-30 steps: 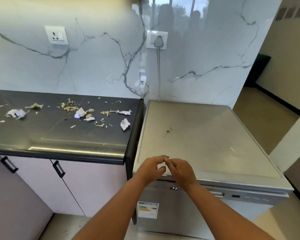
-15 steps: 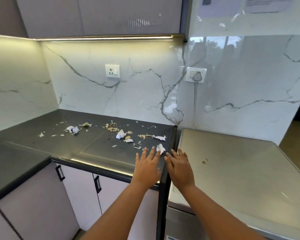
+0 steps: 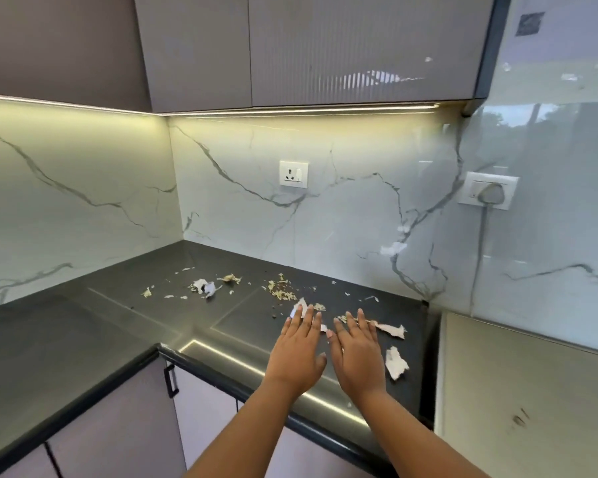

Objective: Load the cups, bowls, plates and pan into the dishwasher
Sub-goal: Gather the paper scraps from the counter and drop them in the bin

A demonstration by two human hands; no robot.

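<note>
The steel top of the dishwasher point(image 3: 532, 391) fills the lower right; its door is out of view. My left hand point(image 3: 296, 353) and my right hand point(image 3: 358, 355) are stretched side by side, palms down and fingers straight, over the dark countertop point(image 3: 101, 322) to the dishwasher's left. Both hands hold nothing. Their fingertips reach the torn paper scraps point(image 3: 390, 329) lying there. No cups, bowls, plates or pan are in view.
Food crumbs point(image 3: 282, 289) and more paper bits point(image 3: 204, 286) litter the counter near the marble wall. Wall sockets point(image 3: 293, 174) sit above; a plug and cord point(image 3: 490, 194) run down behind the dishwasher. Cupboards hang overhead, and lower doors with black handles point(image 3: 170, 379) stand below.
My hands left the dishwasher's front edge, opened flat and moved left over the countertop. My view swung up and left, so the dishwasher front dropped out of sight.
</note>
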